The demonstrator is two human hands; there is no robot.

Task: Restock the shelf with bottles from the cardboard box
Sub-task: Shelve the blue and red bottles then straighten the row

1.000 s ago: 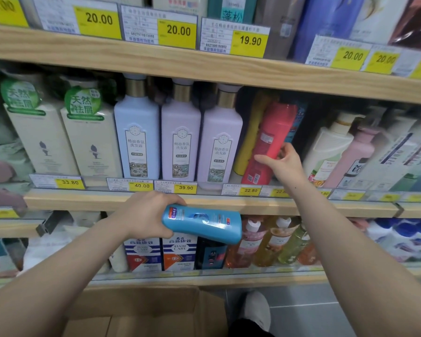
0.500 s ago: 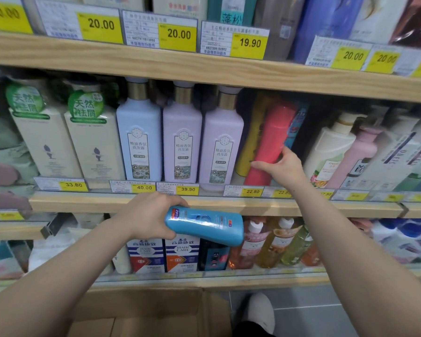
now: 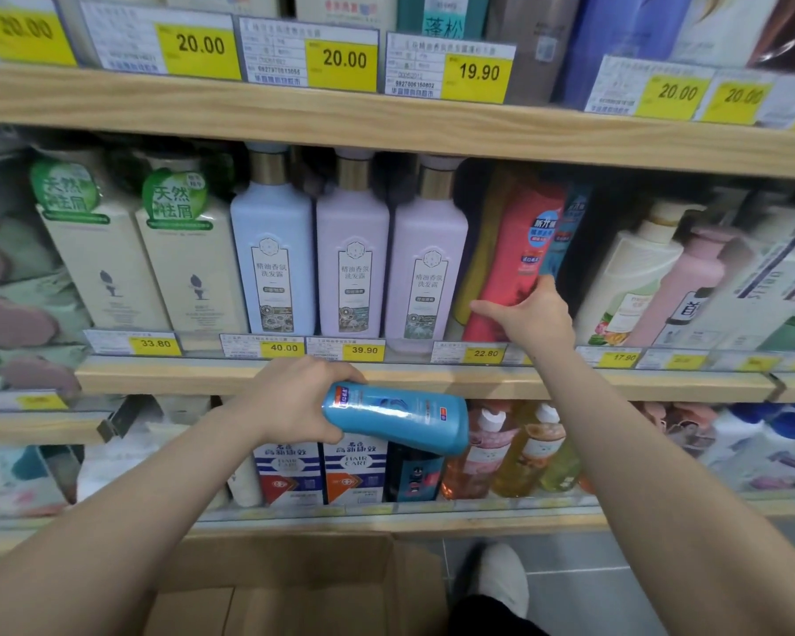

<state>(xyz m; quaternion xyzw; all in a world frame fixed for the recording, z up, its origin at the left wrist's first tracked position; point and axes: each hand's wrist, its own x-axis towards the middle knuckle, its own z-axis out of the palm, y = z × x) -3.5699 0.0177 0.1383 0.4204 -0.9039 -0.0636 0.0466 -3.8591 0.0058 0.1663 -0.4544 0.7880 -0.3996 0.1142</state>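
My left hand [image 3: 290,401] grips a blue bottle [image 3: 400,422] by one end and holds it sideways in front of the middle shelf's wooden edge [image 3: 432,376]. My right hand [image 3: 535,316] presses on the lower part of a red bottle [image 3: 517,263] that stands tilted on the middle shelf, between a yellow bottle [image 3: 483,250] and a blue one [image 3: 563,231] behind it. The cardboard box [image 3: 290,585] sits on the floor below my arms; its contents are out of sight.
Lilac square bottles [image 3: 352,254] and cream bottles [image 3: 189,263] fill the shelf left of the red one; white and pink bottles [image 3: 680,286] lean on the right. Yellow price tags line every shelf edge. Below stand boxed hair care [image 3: 290,472] and amber bottles. My shoe [image 3: 501,576] rests on grey tiles.
The red bottle has gone further into the shelf gap and turned its label to the front. My right hand shifted from grasping its side to pressing its lower part. The left hand barely moved.
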